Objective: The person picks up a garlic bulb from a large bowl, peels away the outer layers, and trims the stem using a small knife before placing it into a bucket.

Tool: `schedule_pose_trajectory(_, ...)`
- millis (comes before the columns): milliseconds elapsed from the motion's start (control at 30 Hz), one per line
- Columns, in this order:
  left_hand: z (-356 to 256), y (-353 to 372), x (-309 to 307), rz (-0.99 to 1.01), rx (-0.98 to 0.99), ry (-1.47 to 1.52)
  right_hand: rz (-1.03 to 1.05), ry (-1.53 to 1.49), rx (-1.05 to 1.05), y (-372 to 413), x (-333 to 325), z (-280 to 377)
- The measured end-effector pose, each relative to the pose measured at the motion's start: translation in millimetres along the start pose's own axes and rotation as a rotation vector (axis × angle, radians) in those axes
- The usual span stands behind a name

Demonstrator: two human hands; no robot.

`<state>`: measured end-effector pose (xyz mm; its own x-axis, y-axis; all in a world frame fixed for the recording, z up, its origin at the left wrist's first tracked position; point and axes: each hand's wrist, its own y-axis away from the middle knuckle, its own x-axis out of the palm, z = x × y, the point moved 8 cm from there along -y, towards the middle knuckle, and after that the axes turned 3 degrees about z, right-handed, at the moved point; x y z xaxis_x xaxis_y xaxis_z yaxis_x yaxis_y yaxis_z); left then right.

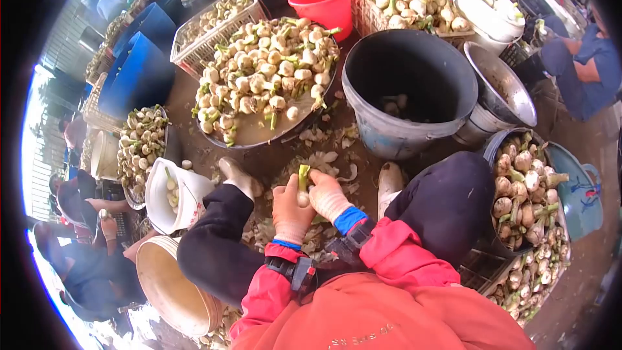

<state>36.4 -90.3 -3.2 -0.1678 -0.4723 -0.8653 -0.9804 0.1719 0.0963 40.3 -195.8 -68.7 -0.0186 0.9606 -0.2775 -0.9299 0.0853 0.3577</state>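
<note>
A garlic bulb (302, 199) with a short green stem points upward between my hands, above the peelings on the floor. My left hand (289, 212) is closed around the bulb from the left side. From the right, my right hand (328, 196) has its fingers closed at the bulb and the base of its stem; the exact fingertip contact is partly hidden. Blue bands and dark straps circle both wrists. Loose pale skins (324, 162) lie scattered below and in front of the hands, between my feet.
Ahead stands a wide pan (259, 135) heaped with trimmed garlic. A large black bucket (414, 126) is front right, with a few bulbs inside. A white bucket (162, 198) and a tipped cream bucket (168, 285) sit left. Untrimmed garlic (525, 181) fills a tub at right. Other people work on both sides.
</note>
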Motion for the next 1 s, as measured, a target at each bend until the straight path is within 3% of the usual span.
schedule_pose_trajectory(33,4,-1,0,-0.032,0.051,0.114,-0.011,-0.188,-0.039,9,-8,12)
schedule_pose_trajectory(67,33,-2,23,0.094,-0.102,0.684,0.045,-0.228,-0.066,15,-18,25)
schedule_pose_trajectory(133,33,10,22,0.094,-0.403,1.668,0.106,-0.365,-0.227,8,-19,31)
schedule_pose_trajectory(200,47,8,28,0.088,-0.571,1.924,0.151,-0.375,-0.339,10,-15,35)
schedule_pose_trajectory(300,49,9,35,0.168,-0.555,1.941,0.146,-0.590,-0.147,15,-12,31)
schedule_pose_trajectory(400,47,12,38,0.110,-0.601,1.865,0.161,-0.810,-0.211,15,-6,28)
schedule_pose_trajectory(433,44,6,26,0.091,-0.343,1.461,0.191,-0.750,-0.011,13,-2,23)
schedule_pose_trajectory(500,23,-2,-1,-0.056,0.126,0.791,0.174,-0.806,0.041,11,3,14)
schedule_pose_trajectory(533,22,-1,-3,-0.054,0.126,0.791,0.159,-0.863,0.088,9,6,9)
schedule_pose_trajectory(600,34,1,1,-0.020,-0.063,1.081,0.170,-0.758,0.137,6,13,0)
schedule_pose_trajectory(667,39,0,-3,0.012,-0.115,1.094,0.137,-0.999,0.013,9,12,11)
schedule_pose_trajectory(733,37,2,29,0.367,-0.363,1.795,0.158,-1.055,0.020,10,10,13)
schedule_pose_trajectory(767,50,0,37,0.372,-0.435,1.745,0.187,-1.129,-0.009,8,13,14)
schedule_pose_trajectory(800,50,-2,38,0.369,-0.441,1.745,0.216,-1.203,-0.036,8,13,18)
schedule_pose_trajectory(867,84,6,41,-0.027,-0.847,1.473,0.173,-1.140,-0.023,4,10,19)
schedule_pose_trajectory(900,76,8,42,-0.026,-0.850,1.470,0.071,-1.081,-0.008,2,6,14)
schedule_pose_trajectory(933,58,6,32,-0.028,-0.660,1.411,-0.031,-1.023,0.014,2,2,9)
schedule_pose_trajectory(1000,27,11,13,-0.030,-0.306,1.263,-0.021,-0.970,-0.001,5,8,9)
